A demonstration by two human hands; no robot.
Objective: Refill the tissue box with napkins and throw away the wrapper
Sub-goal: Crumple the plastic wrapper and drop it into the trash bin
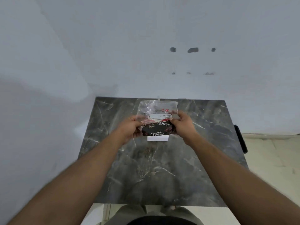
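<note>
I hold a clear plastic napkin wrapper (156,111) with a dark printed band reading "Dove" above the dark marble table (146,168). My left hand (131,127) grips its left end and my right hand (181,122) grips its right end. The upper part of the wrapper looks see-through and flat. Just below the wrapper, a white block (157,138) rests on the table; whether it is the napkin stack or the tissue box I cannot tell.
The table stands against a pale wall (146,46) with several dark marks. A dark object (241,138) hangs at the table's right edge. Light floor tiles (272,159) lie to the right. My legs show at the bottom edge.
</note>
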